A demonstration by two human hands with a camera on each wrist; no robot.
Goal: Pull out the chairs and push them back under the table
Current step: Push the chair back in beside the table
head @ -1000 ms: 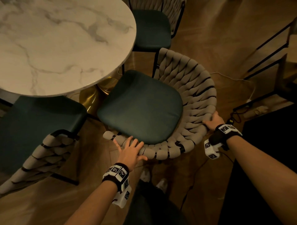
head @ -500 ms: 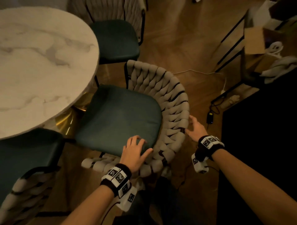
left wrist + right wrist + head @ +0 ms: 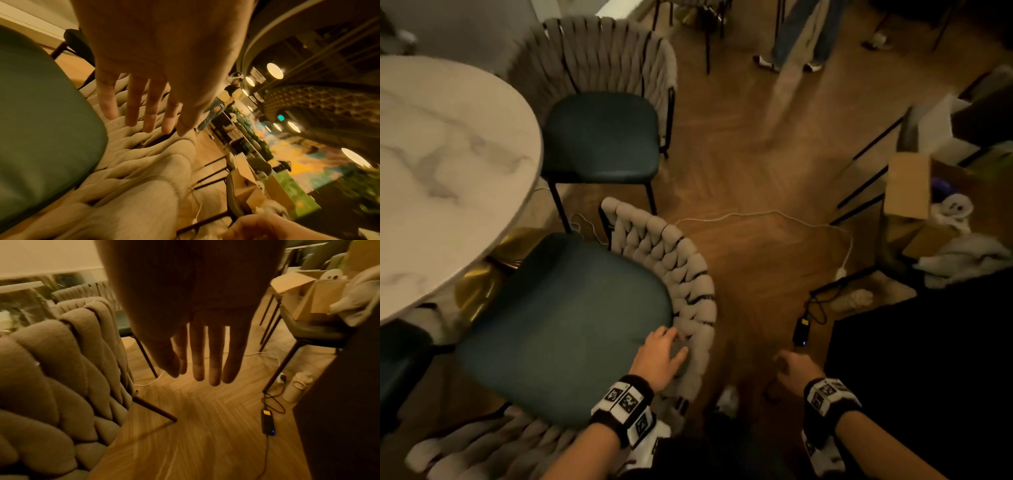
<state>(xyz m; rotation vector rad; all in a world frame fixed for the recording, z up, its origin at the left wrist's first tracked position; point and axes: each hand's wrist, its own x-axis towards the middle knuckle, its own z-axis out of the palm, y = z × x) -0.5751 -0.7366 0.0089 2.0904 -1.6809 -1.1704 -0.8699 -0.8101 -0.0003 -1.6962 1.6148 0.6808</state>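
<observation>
A chair with a dark green seat (image 3: 565, 318) and a woven beige backrest (image 3: 688, 284) stands partly under the round marble table (image 3: 441, 164). My left hand (image 3: 661, 356) hovers over the backrest's near end, fingers (image 3: 131, 105) straight and spread, holding nothing. My right hand (image 3: 794, 370) hangs in the air right of the chair, clear of the backrest (image 3: 61, 361), with its fingers (image 3: 213, 363) straight. A second green chair (image 3: 602, 137) stands farther along the table. A third chair's woven back (image 3: 482, 442) shows at the bottom left.
A white cable (image 3: 774, 216) and a black charger (image 3: 801, 330) with its cord lie on the wooden floor to the right. Cardboard boxes (image 3: 907, 185) and cloth sit on black-framed furniture at right. A person's legs (image 3: 801, 34) stand at the far end.
The chair has slid further in under the table. My right hand has let go of the backrest and drawn away. My left hand has shifted along the backrest toward its right side.
</observation>
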